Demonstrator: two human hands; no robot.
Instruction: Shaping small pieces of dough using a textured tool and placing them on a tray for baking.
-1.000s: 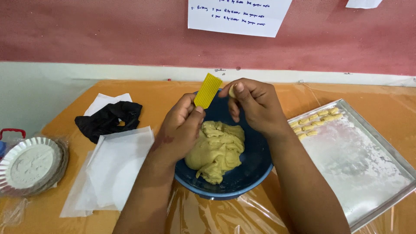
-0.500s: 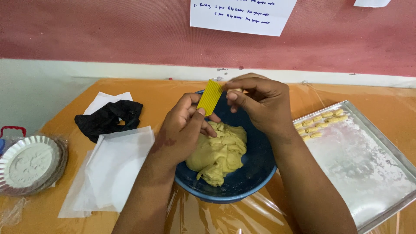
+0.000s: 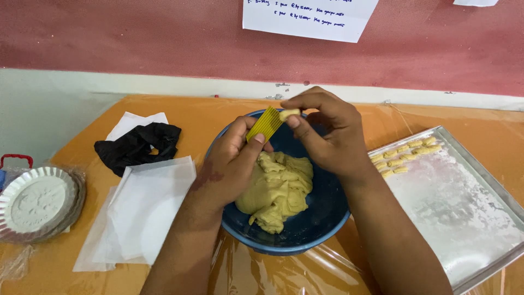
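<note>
An orange desk covered in clear plastic film carries everything. At the right lies a rectangular flour-dusted metal tray, with a short row of small ridged dough pieces along its far left corner. In the middle sits a round dark-blue bowl holding a lump of pale yellow dough. To the left lie sheets of white paper, a crumpled black cloth beyond them, and a stack of round fluted foil pans (at the desk's left edge).

Above the bowl's far rim, the left hand pinches a small yellow ridged plastic board by its lower end between thumb and fingers. The board's long axis tilts up and to the right, away from the person, ridges running along it. The right hand curls over it, thumb and forefinger pinching a small piece of dough against the board's upper end.
</note>
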